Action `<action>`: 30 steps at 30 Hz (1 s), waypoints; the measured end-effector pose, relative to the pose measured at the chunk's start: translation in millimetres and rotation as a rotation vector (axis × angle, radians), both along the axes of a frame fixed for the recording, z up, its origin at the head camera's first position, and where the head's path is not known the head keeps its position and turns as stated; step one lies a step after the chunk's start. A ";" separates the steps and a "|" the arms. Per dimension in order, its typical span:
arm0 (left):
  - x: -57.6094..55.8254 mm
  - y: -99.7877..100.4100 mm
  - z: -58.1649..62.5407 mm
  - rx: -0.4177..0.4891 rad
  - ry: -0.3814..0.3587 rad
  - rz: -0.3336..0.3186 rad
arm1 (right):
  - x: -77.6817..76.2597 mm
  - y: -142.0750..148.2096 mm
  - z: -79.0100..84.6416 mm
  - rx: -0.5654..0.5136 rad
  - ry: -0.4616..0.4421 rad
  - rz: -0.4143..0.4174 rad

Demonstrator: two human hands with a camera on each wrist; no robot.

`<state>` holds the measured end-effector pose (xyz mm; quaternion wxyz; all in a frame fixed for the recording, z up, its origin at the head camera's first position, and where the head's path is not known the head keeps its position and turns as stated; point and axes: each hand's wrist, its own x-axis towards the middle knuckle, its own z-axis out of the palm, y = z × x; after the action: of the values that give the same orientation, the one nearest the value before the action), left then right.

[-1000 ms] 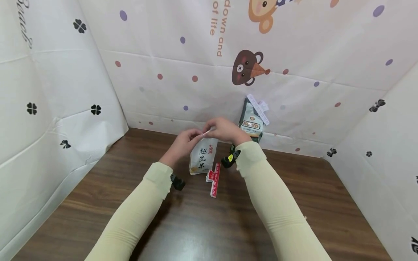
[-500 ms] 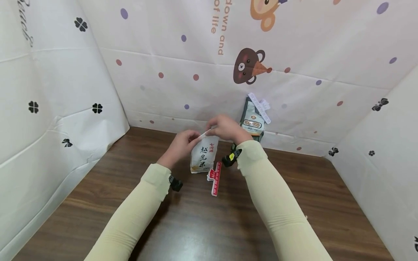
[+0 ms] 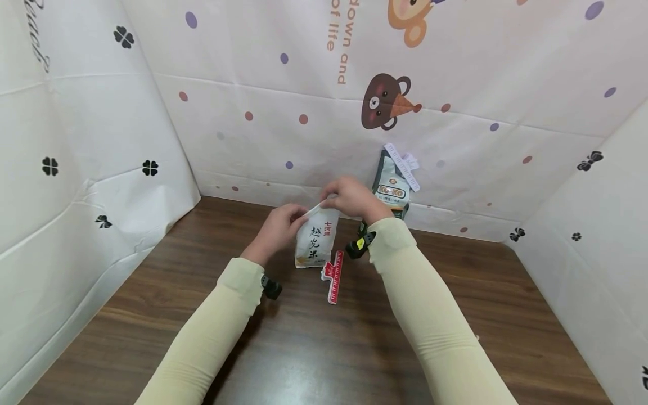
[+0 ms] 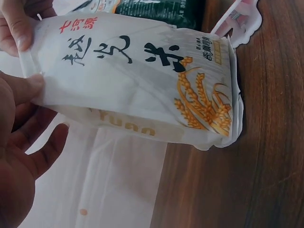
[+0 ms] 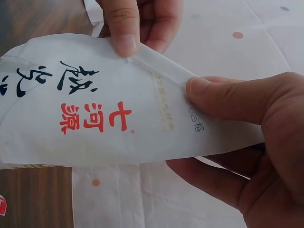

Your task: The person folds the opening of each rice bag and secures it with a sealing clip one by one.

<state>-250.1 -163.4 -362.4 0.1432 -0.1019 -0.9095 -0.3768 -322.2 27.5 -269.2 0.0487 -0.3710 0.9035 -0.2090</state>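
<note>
The white bag (image 3: 318,239) has a slightly creased, pale face, with large black brush characters running down it and smaller red ones beside them near the top. Golden ears of grain are printed at a lower corner, and faint gold lettering lies close to the top edge. A narrow strip along that edge looks folded over.

The bag is upright at the back of the brown table (image 3: 283,349), its printed front toward the person; whether its base bears fully on the wood is hard to tell. Both hands have the top edge, and the body of the bag lies below the fingers. The left hand (image 3: 277,226) pinches the left end, thumb on the front, one finger loosely bent away from the bag. The right hand (image 3: 350,198) pinches the other end — thumb flat on the front, fingers behind.

A red clip (image 3: 334,278) lies just beside the bag's lower right corner.
</note>
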 end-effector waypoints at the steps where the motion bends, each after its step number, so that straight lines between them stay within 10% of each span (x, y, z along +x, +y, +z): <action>1: -0.3 0.5 -0.7 -0.005 0.009 0.004 | 0.0 0.0 -0.2 -0.001 0.002 -0.002; 19: 17.8 13.2 -18.9 0.146 0.260 0.093 | -0.8 -1.1 2.1 0.040 -0.022 -0.033; 30: 29.2 25.9 -29.6 0.058 0.033 -0.035 | -0.6 1.5 0.5 0.030 -0.032 -0.053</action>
<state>-220.9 -137.5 -392.0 0.1545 -0.1200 -0.8936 -0.4039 -322.8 29.0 -268.6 0.0630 -0.3427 0.9152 -0.2025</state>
